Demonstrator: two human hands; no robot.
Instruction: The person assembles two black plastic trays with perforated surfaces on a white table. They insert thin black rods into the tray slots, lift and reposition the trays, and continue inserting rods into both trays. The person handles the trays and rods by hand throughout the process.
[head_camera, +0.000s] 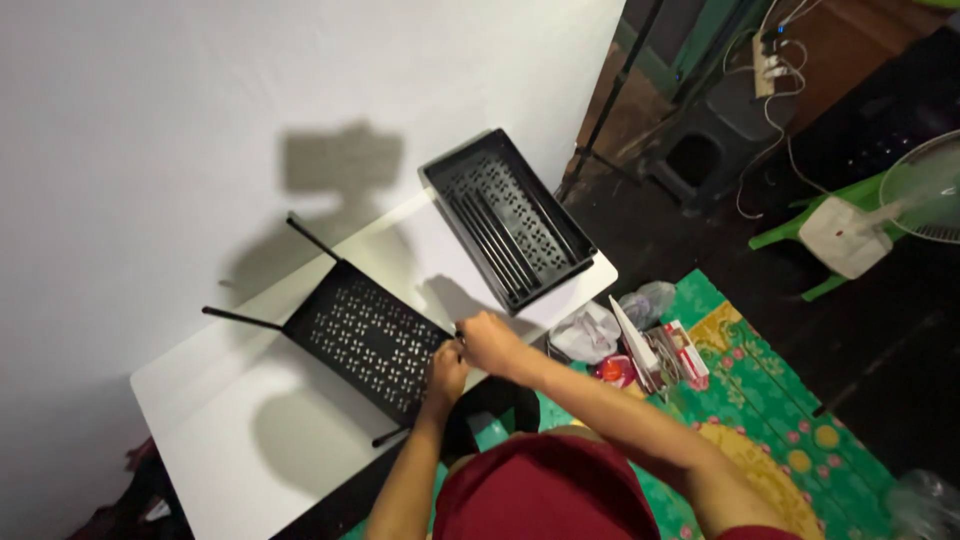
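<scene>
A: Head view. What is on the white rectangular desk (250, 420)?

B: A flat black perforated metal shelf panel (362, 338) lies upside down near the desk's middle, with thin black rod legs (240, 318) sticking out at its corners. A second black perforated tray with raised walls (508, 216) sits at the far right corner of the desk, apart from the panel, with loose black rods lying inside it.

A: Hands?

B: Both meet at the panel's near right corner. The left hand (447, 370) rests on the panel's edge, fingers curled; whether it actually grips cannot be told. The right hand (490, 343) is closed around something small at that same corner, the item itself hidden by the fingers.

A: Surroundings?

B: White wall behind. Crumpled plastic bags and small packages (640, 345) lie on a green patterned floor mat (780, 420) to the right.
</scene>
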